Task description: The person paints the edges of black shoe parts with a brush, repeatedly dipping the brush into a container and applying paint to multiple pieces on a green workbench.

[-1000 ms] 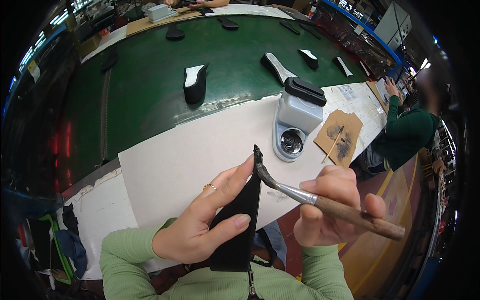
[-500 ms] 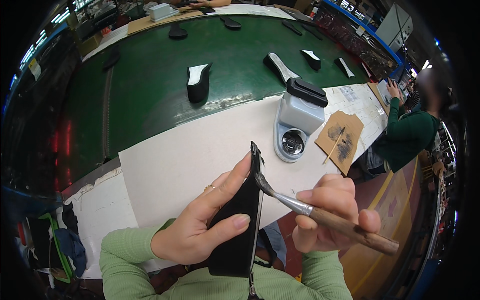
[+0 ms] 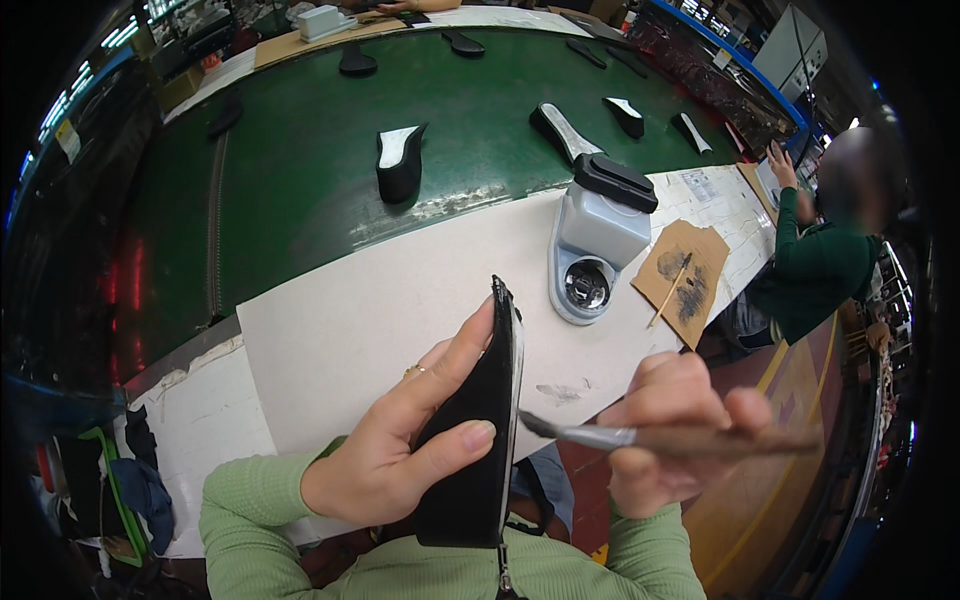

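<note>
My left hand (image 3: 400, 450) is closed round a black wedge shoe sole (image 3: 465, 490), thumb on its side and fingers behind. The sole stands on edge, narrow tip pointing away, a pale strip running along its right edge. In my right hand (image 3: 670, 430) is a paintbrush (image 3: 590, 435) with a wooden handle, metal collar and dark bristles, slightly blurred. The bristle tip is at the sole's right edge, about midway along; whether it touches I cannot tell. Beyond the hands stands a pale plastic dispenser (image 3: 605, 225) with a black cap and dark liquid in its round cup.
A white sheet (image 3: 330, 340) with a grey smear covers the table. To the right, stained cardboard (image 3: 715, 250) carries a thin stick (image 3: 672, 285). Several black soles, including one wedge (image 3: 400, 170), lie on the green conveyor belt (image 3: 290, 160). A person in dark green (image 3: 825, 270) works at right.
The paintbrush has moved from near the sole's tip toward me along its right edge, with my right hand shifting slightly right. My left hand and the sole have barely moved.
</note>
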{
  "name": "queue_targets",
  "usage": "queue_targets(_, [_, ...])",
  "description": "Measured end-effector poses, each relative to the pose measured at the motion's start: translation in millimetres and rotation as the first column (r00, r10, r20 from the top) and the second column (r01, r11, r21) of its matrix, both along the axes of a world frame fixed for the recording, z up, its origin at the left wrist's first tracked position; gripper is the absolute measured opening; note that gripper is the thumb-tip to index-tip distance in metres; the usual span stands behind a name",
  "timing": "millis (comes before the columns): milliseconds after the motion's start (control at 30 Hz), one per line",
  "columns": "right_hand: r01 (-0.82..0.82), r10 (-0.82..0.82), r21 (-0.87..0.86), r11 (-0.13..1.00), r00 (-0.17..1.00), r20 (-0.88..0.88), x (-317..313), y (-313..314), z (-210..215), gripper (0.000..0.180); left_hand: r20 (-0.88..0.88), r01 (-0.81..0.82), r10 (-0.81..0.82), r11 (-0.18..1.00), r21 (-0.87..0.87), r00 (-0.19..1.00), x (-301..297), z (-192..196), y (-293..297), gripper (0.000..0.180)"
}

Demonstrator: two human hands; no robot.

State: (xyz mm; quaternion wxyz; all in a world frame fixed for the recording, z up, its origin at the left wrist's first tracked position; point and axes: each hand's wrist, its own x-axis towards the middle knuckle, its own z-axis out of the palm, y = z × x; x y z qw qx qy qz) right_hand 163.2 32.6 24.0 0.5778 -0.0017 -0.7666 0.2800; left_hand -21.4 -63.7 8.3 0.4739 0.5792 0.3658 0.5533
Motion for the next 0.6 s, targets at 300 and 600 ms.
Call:
queue_targets(300, [0.457,-0.434,-0.406,0.792,0.888,0.153,14,74,-33,0.054,0.294,0.023,0.095,0.927,-0.375,0.951,-3,-14,24,0.058])
queue_targets(600, [0.598,-0.511,-0.309,0.74,0.798,0.32,26,106,-84,0.047,0.483,0.129,0.184,0.83,-0.543,0.856,-1,-28,41,0.053])
